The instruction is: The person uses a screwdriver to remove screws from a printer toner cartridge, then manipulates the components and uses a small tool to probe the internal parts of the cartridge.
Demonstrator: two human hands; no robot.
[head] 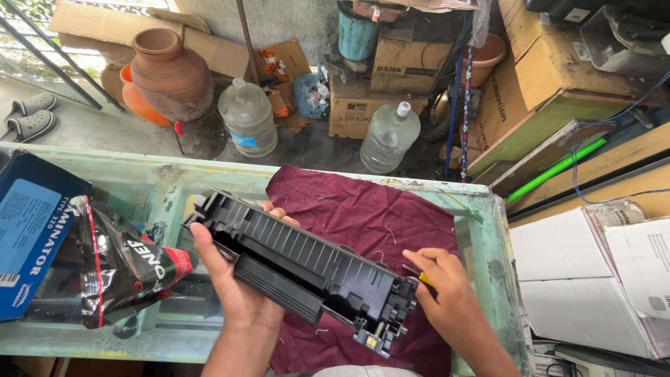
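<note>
Black toner cartridge point(300, 265) held up over the maroon cloth point(363, 223), slanting from upper left down to lower right. Left hand point(234, 279) cupped beneath the cartridge's left half, fingers point(276, 211) wrapped up behind its far edge and clamped on it, thumb at the near left corner. Right hand point(447, 293) pressed against the cartridge's right end, fingers curled together around a small yellow-handled tool point(419, 276) whose tip meets that end; exact contact spot too small to tell. Cloth spread on the green glass-topped bench point(160, 188). Left of the cartridge, a black plastic pouch point(122, 265) and a blue box point(31, 230). Beyond the bench, past the cartridge, two clear water jugs point(248, 117) on the floor.
</note>
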